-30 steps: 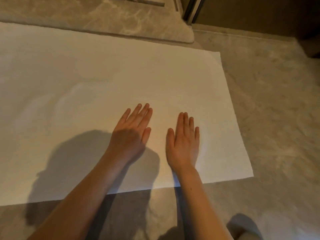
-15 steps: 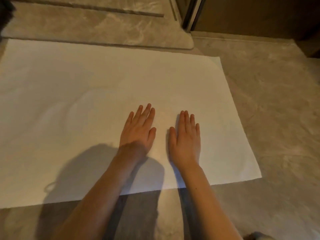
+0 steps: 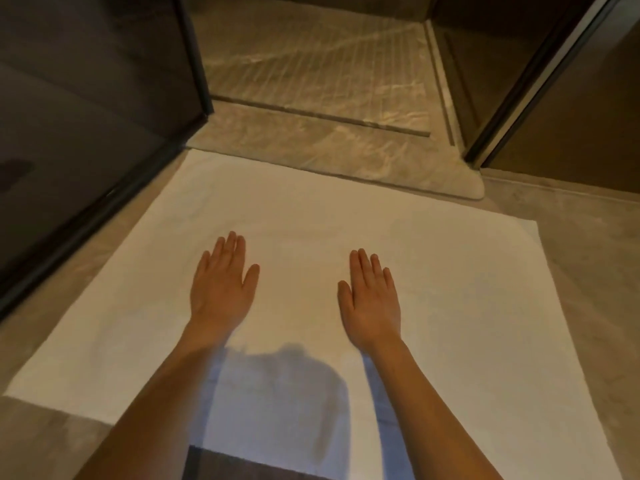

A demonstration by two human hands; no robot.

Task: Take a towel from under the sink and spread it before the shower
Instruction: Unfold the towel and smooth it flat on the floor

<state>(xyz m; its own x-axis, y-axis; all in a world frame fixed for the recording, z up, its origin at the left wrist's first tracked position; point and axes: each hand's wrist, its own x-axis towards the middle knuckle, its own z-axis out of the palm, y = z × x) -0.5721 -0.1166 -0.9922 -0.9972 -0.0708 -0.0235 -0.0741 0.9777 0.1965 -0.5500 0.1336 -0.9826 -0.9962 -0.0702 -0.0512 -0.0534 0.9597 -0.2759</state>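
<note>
Item: white towel, spread flat on the marbled floor, far edge just beside the raised stone threshold of the shower. Left edge near the dark glass panel; a dark door frame stands at the right.
Left hand: palm down, fingers straight and together, flat on the towel, grasping nothing.
Right hand: likewise flat on the towel, fingers extended, grasping nothing.
Hands apart, both near the towel's middle. Shadow on the towel's near edge, between the forearms.
</note>
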